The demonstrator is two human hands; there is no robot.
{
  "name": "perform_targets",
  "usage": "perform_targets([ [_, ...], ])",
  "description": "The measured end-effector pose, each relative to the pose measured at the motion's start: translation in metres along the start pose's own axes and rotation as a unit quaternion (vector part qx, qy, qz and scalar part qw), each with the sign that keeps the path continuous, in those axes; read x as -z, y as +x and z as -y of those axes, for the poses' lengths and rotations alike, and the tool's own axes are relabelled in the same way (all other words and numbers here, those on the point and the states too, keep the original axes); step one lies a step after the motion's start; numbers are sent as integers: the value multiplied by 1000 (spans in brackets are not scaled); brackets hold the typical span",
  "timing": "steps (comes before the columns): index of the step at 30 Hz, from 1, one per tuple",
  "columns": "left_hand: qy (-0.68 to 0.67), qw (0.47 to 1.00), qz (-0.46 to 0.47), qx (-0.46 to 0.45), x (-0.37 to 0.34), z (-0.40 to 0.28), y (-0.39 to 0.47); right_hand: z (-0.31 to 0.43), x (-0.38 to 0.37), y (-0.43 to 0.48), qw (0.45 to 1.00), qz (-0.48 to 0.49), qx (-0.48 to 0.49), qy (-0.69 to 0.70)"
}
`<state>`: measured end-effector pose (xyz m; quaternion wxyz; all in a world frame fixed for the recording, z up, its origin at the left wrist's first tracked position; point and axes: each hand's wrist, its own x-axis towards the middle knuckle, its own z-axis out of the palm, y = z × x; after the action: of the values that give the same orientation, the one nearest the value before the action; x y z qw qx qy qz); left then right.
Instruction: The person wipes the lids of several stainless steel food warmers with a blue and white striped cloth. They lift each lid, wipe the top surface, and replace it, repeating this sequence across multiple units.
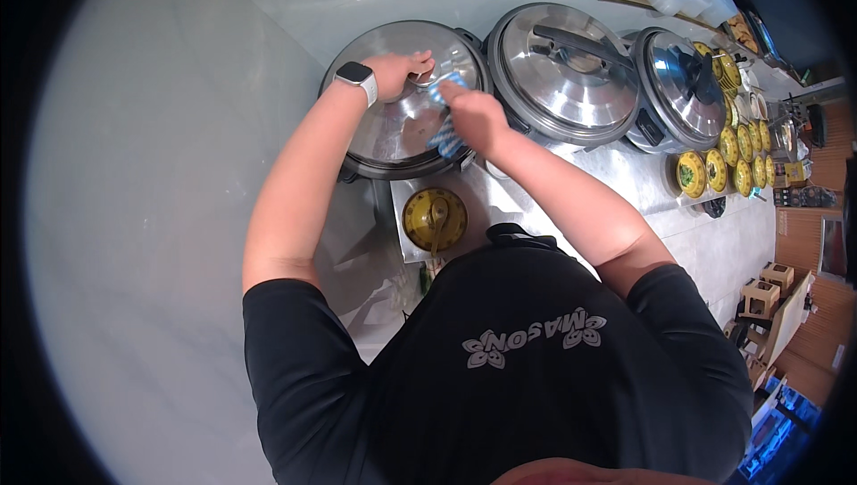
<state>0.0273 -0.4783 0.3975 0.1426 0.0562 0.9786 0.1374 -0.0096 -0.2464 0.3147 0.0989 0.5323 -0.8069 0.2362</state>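
A large electric pressure cooker stands before me, with its round, shiny steel lid [381,133] on. My left hand [395,76] is at the middle of this lid, fingers bent around or beside a small metal fitting; its exact hold is unclear. A smartwatch [355,73] is strapped to that wrist. My right hand [477,116] holds a blue-and-white checked cloth [447,140] against the right part of the lid. Part of the cloth hangs below my fingers towards the near rim.
Two more lidded cookers stand to the right: one with a long black handle [582,46], one smaller [676,76]. A yellow bowl [462,220] with a spoon sits on the steel counter [492,207]. Several yellow bowls [728,145] stand further right. A wall [167,183] bounds the left.
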Motion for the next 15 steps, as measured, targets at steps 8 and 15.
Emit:
perform_targets([
  [8, 17, 998, 50, 35, 5, -5, 12, 36, -8, 18, 998, 50, 8, -49],
  [15, 27, 997, -44, -62, -4, 14, 15, 43, 5, 20, 988, 133, -58, -51],
])
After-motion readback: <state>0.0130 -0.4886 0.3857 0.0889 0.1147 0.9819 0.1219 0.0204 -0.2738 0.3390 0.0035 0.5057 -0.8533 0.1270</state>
